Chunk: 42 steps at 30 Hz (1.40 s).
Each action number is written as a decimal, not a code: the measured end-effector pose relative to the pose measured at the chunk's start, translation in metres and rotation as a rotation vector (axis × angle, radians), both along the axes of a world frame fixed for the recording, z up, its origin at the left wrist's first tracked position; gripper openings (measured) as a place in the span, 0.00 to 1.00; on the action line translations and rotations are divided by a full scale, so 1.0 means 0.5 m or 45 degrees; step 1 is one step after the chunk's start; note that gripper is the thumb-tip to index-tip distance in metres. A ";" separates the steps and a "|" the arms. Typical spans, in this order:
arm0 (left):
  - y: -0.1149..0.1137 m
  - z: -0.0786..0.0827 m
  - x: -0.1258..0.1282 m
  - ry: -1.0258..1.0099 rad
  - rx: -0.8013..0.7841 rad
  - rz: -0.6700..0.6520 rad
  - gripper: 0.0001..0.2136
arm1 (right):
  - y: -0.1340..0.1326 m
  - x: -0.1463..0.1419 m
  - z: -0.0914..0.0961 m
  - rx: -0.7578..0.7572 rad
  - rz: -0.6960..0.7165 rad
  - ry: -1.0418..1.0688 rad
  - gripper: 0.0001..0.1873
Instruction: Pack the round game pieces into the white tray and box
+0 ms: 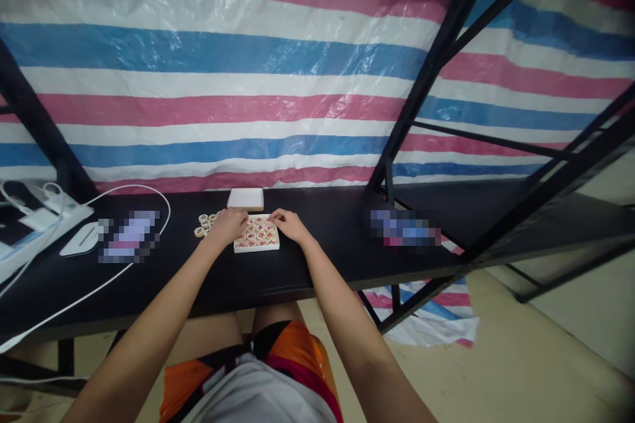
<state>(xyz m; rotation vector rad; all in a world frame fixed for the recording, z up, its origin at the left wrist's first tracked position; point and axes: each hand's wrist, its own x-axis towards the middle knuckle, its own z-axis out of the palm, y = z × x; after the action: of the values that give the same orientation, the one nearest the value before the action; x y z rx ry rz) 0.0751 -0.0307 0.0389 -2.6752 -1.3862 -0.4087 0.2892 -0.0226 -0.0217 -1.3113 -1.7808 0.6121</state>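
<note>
An open white box (256, 250) on the black table holds rows of round Chinese chess pieces (260, 231) with red characters. My left hand (229, 225) lies over the box's left side, fingers bent together; what is under them is hidden. At the far right corner of the box, my right hand (292, 223) has its thumb and fingertips closed at the rim, over a corner piece. Whatever they pinch is too small to make out. Left of my left hand lie several loose pieces (202, 228) with dark characters, partly covered by that hand.
Behind the box is a white lid (246, 198). A white cable (166, 201) loops over the table's left side near a power strip (74, 215), a white flat object (81, 239) and a blurred item (129, 236). Another blurred item (404, 228) lies right, beside black frame posts (417, 92).
</note>
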 end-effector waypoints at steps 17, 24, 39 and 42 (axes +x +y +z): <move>-0.026 -0.017 -0.196 -0.615 -0.149 0.143 0.15 | 0.005 0.002 -0.007 -0.010 0.008 0.012 0.09; -0.088 -0.045 -0.211 -0.381 -0.126 0.123 0.11 | 0.002 0.001 -0.006 0.008 0.015 0.027 0.10; -0.099 -0.032 -0.185 -0.223 -0.098 -0.027 0.07 | -0.005 -0.004 0.002 0.000 0.004 0.039 0.09; -0.099 -0.033 -0.184 -0.213 -0.078 -0.044 0.07 | -0.007 -0.004 0.003 -0.016 0.002 0.030 0.09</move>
<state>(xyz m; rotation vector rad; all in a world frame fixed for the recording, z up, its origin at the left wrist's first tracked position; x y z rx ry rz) -0.0171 -0.0801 0.0223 -2.7734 -1.4181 -0.6169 0.2870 -0.0258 -0.0203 -1.3056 -1.7617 0.6381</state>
